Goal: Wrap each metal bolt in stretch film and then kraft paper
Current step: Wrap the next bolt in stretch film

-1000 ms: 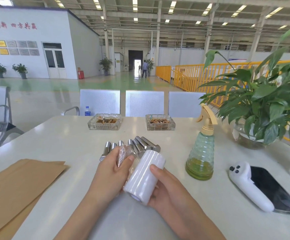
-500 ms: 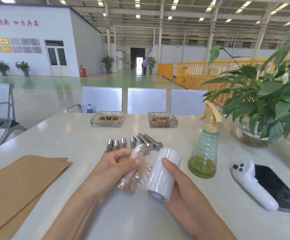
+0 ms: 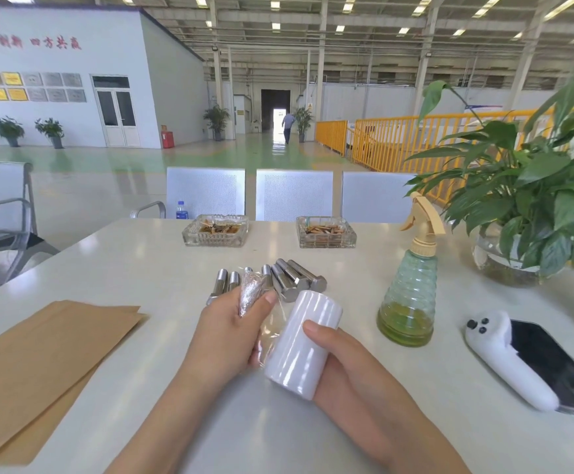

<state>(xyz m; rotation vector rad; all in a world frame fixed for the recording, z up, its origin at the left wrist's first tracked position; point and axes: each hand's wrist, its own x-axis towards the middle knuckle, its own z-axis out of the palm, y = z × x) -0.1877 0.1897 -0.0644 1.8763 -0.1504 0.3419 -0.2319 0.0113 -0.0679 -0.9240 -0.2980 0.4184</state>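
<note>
We have tipped the film-wrapped bolt (image 3: 252,291) upright — left hand (image 3: 225,336) fingers pinching it, right hand (image 3: 343,362) gripping the film roll (image 3: 301,343).

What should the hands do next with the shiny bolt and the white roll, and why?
Probably pull the white stretch film roll away in the right hand to tear the clear film free. The film-covered metal bolt in the left hand already looks fully wrapped, yet a clear sheet joins it to the roll. The brown kraft paper sheets lie unused on the left.
</note>
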